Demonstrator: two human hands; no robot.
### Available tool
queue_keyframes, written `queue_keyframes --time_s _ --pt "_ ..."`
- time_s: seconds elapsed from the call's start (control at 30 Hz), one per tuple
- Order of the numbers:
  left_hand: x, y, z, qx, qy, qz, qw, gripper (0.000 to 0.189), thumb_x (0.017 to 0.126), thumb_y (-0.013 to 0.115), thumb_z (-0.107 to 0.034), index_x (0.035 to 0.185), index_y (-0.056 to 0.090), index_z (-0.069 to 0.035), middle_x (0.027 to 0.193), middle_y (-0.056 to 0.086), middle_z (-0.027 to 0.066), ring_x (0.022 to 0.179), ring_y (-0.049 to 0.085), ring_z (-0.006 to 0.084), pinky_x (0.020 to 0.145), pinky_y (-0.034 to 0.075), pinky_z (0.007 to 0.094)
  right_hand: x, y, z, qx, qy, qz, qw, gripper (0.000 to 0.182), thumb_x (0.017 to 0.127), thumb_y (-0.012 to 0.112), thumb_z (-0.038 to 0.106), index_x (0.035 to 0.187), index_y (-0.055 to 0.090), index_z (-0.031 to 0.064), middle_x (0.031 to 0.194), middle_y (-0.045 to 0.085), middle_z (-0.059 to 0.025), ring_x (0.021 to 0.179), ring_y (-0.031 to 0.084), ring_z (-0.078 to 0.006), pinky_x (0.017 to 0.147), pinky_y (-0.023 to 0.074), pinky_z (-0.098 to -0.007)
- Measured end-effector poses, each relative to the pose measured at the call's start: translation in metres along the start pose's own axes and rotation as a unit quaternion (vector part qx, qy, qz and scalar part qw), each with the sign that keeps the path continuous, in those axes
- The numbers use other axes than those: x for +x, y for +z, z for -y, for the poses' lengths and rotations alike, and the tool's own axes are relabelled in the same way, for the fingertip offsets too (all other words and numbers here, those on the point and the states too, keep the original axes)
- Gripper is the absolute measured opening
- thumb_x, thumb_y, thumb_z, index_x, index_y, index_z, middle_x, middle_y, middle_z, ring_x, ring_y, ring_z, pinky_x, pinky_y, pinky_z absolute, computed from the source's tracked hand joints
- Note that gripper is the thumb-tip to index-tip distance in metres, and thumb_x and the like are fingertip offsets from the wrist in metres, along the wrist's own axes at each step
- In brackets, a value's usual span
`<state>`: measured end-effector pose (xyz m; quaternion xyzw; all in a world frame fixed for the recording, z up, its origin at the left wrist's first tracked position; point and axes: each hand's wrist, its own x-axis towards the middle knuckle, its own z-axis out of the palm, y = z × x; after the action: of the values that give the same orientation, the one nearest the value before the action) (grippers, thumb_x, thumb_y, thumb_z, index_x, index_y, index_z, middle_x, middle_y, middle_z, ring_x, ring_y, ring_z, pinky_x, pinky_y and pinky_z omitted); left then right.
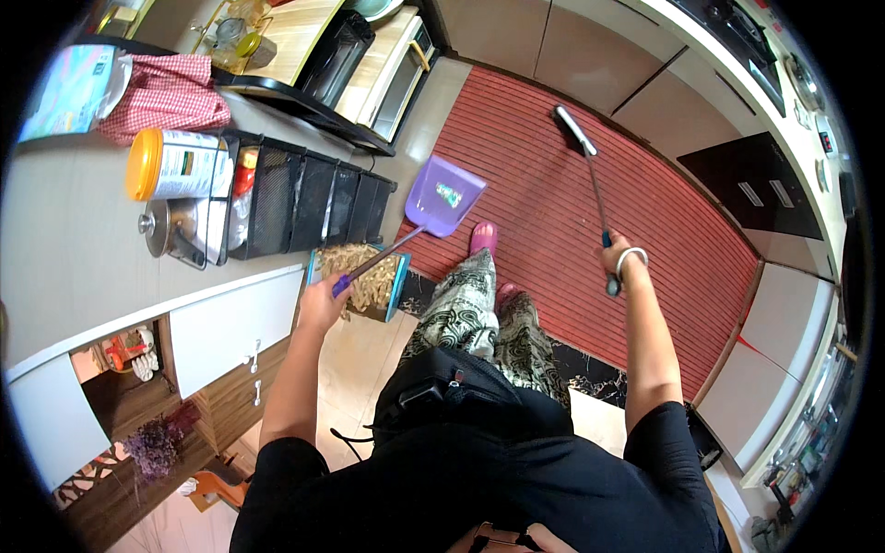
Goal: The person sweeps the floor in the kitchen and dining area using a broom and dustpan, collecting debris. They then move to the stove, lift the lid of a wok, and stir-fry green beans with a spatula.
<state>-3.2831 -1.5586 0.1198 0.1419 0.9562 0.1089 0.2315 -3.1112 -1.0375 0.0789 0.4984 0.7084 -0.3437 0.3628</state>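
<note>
My left hand grips the purple end of a long-handled dustpan. Its purple pan bears a sticker and hangs over or rests at the left edge of a red striped mat; I cannot tell which. A long broom is held by its dark grip in my right hand, which has a pale bangle at the wrist. The broom's white and dark head is at the far side of the mat, near the cabinets. Pan and broom head are well apart.
A blue-edged bin with brownish contents stands beneath the dustpan handle. To the left rises a black mesh storage rack with a yellow-lidded tub on top. Cabinets border the mat's far side. My pink shoes are on the mat.
</note>
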Motion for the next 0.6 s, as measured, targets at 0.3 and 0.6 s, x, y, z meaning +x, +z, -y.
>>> queue_keyframes --time_s 0.3,0.6 --pt "-0.024 0.028 0.009 0.088 0.079 0.089 0.989 0.018 0.08 0.065 -0.025 0.096 0.064 -0.017 0.079 0.066 0.0139 0.076 0.064 0.0331 0.067 0.049 0.045 -0.165 0.097 -0.067 -0.207 -0.118 0.169 0.956 0.06 0.083 0.062 0.019 0.138 0.037 0.0158 0.068 0.061 -0.0137 0.057 0.061 -0.0238 0.051 0.0471 -0.0379" --pt "-0.007 0.006 -0.004 0.078 0.077 0.135 0.985 0.014 0.081 0.063 -0.022 0.093 0.062 -0.014 0.08 0.065 0.0156 0.078 0.064 0.0352 0.069 0.049 0.0466 -0.202 0.08 -0.074 -0.008 -0.073 0.124 0.99 0.059 0.08 0.067 0.012 0.134 0.043 0.0122 0.082 0.063 -0.0046 0.053 0.055 -0.0129 0.045 0.0464 -0.0295"
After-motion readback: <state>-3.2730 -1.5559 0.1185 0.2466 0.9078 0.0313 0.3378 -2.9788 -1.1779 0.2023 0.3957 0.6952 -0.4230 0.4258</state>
